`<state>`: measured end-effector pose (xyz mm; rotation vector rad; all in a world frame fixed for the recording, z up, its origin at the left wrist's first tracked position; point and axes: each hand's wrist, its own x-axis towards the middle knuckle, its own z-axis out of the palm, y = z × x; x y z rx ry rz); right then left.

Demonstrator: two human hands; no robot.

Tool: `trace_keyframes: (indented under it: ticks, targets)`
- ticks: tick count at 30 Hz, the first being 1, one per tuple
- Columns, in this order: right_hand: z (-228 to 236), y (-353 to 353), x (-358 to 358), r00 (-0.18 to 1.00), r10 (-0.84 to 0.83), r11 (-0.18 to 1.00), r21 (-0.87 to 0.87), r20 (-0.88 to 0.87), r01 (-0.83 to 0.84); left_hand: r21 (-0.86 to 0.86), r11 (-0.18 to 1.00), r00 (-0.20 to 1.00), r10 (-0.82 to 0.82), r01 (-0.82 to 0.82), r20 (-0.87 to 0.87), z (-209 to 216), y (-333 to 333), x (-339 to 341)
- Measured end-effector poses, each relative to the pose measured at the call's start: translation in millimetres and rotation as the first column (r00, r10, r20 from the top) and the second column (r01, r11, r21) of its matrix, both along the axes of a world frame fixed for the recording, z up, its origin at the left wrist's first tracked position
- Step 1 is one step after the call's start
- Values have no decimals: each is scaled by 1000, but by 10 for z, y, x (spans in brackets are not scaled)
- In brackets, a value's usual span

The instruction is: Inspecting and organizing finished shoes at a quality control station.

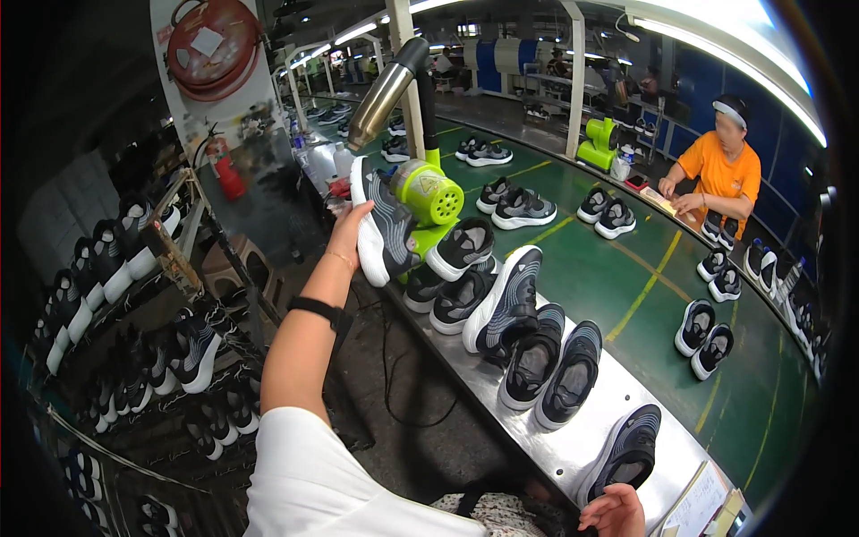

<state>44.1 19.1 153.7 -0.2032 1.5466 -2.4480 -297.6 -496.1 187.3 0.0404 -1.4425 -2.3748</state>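
In the head view, the left grip (pixel 347 237) pinches a dark shoe (pixel 385 224) just below the metal nozzle (pixel 386 98); the right grip (pixel 616 512) is loosely spread near the tabletop (pixel 573 440). Steady turning, clear of the nozzle, should suit best.

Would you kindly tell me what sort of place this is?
Probably a shoe factory: pairs of sneakers stand spaced along a green conveyor-like surface, with a co-worker alongside, and more shoes sit on racks.

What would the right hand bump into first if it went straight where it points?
Probably the lone shoe just ahead of the right hand; depth is unclear, so they may be touching.
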Motion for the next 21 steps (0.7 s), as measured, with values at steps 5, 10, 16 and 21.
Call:
trace_keyframes:
  ticks: [5, 10, 16, 21]
  targets:
    - [-124, 242, 148, 972, -201, 977, 53, -119, 208, -13, 679, 679, -734, 734, -7, 345, 1724, 1287]
    - [324, 133, -331, 889, -322, 921, 109, -325, 373, 199, 189, 182, -982, 962, 54, -336, 2967, 1989]
    - [271, 513, -91, 905, -361, 903, 157, -226, 400, 301, -238, -290, -947, 924, 141, -556, 3924, 2527]
    - [-11, 662, 338, 862, -492, 849, 154, -123, 506, 2, -176, -174, -970, 984, 167, -405, 4292, 2411]
